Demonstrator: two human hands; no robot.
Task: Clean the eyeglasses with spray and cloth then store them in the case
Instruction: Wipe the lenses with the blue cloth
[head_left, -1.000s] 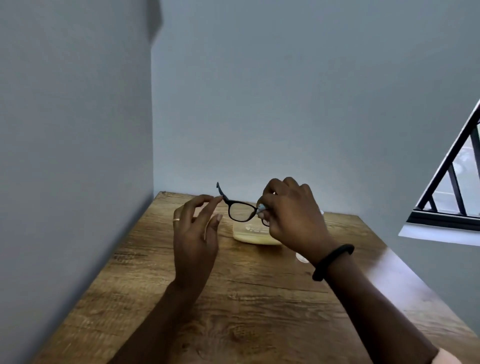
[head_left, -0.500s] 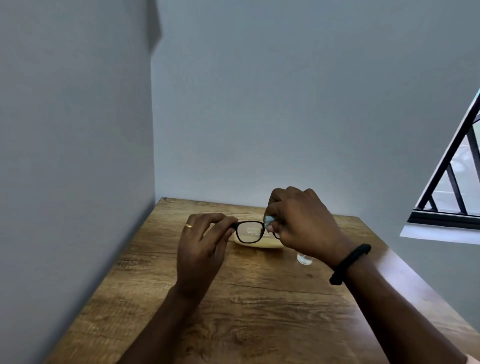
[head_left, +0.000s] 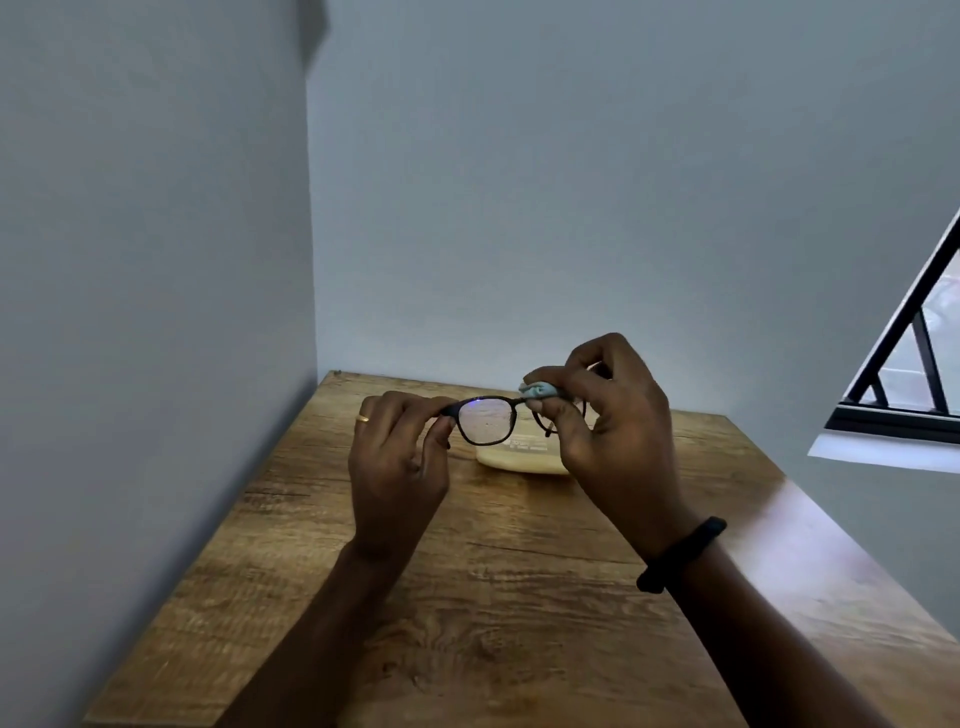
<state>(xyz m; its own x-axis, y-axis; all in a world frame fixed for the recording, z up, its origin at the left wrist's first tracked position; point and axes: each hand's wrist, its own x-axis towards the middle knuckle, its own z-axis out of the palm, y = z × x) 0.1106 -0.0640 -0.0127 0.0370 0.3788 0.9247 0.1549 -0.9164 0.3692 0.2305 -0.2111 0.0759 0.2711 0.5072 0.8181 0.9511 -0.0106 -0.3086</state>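
Above the table (head_left: 519, 597), near the case (head_left: 524, 460), the left hand (head_left: 397, 467) pinches the glasses (head_left: 485, 421) while the right hand (head_left: 608, 431) pinches cloth (head_left: 540, 389) on one lens; hard rubbing could twist the frame.

Left hand (head_left: 397, 467) pinches the eyeglasses (head_left: 488, 421); right hand (head_left: 613, 431) presses a cloth (head_left: 540, 389) seemingly on 1 lens.

Dim daylight from right window (head_left: 904, 364); wide-angle distortion.
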